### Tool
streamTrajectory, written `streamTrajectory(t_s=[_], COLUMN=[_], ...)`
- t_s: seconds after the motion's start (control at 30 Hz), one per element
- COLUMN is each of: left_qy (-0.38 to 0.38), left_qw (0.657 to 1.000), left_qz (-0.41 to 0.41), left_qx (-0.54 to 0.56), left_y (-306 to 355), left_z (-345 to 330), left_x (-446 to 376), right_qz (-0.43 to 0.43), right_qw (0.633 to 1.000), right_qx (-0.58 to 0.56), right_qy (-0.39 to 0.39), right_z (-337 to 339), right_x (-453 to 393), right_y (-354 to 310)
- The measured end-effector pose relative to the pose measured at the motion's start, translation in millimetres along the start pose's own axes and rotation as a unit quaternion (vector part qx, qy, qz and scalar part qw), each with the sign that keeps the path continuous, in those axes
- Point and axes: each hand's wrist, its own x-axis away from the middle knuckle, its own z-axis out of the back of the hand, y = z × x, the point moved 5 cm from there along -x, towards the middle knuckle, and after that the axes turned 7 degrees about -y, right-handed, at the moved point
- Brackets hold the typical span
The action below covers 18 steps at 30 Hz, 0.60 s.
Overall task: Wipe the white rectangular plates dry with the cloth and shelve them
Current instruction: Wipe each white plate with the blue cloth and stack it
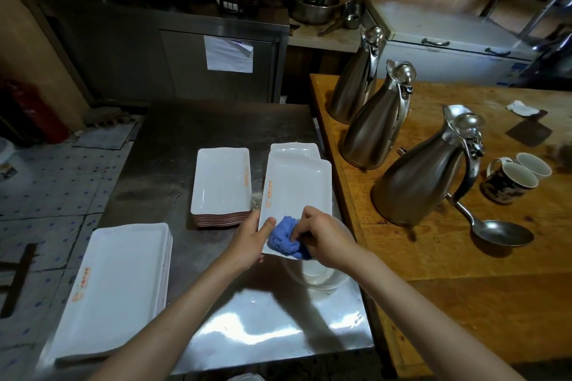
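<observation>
A white rectangular plate is held above the steel table, its near left edge pinched by the left hand, thumb on top. A bunched blue cloth is pressed onto the plate's near end by the right hand, fingers curled round it. Left of this plate, a stack of plates rests on the table.

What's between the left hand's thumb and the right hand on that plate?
In the head view, the bunched blue cloth lies between the left hand and the right hand, on the held plate.
</observation>
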Motion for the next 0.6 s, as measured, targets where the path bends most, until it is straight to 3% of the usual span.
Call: streamTrajectory(t_s=[0.43, 0.6], left_qy=[0.007, 0.028], left_qw=[1.0, 0.999], left_qz=[0.0, -0.015], left_qx=[0.005, 0.009], left_y=[-4, -6], left_z=[5, 11], left_x=[-1, -1], right_qz=[0.017, 0.007], right_qw=[0.997, 0.986], right_qx=[0.045, -0.002], right_qy=[0.057, 0.166], right_z=[6, 13], right_x=[7, 18], right_y=[21, 17])
